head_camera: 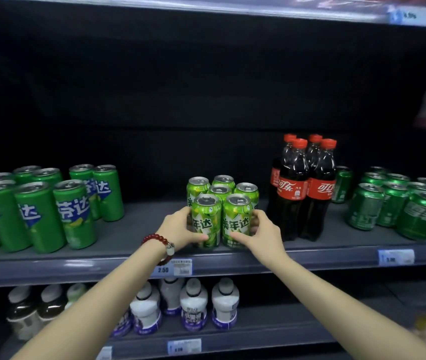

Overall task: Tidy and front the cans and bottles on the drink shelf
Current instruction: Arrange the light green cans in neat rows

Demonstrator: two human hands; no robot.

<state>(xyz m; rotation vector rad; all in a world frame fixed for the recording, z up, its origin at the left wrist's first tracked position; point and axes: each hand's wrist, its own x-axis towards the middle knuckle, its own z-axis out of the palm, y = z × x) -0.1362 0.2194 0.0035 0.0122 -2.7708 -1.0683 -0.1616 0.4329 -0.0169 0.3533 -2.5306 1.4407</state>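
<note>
Six light-green apple-soda cans (221, 206) stand upright in a tight block near the front edge of the grey drink shelf (133, 237), two across and three deep; the front left can (206, 220) and the front right can (237, 220) touch side by side, labels facing outward. Head view: the left hand (180, 228) wraps the outer left side of the front left can, thumb laid across its lower front; a red bead bracelet (158, 246) sits on that wrist; the right hand (265, 235) grips the outer right side of the front right can, thumb on its lower front; both hands are closed on the pair from opposite sides. To the left, well apart from the block, tall slim green cans (37, 206) stand in loose rows, several tilted by the lens. Just right of the block stand four cola bottles (302, 188) with red caps, upright and touching one another; further right, short dark-green cans (393, 201) are grouped, one lone can (341, 184) behind the bottles. A price tag (174, 267) reading 2.50 is fixed on the shelf lip below the hands; white-capped bottles (193, 305) occupy the lower shelf (271, 331).
</note>
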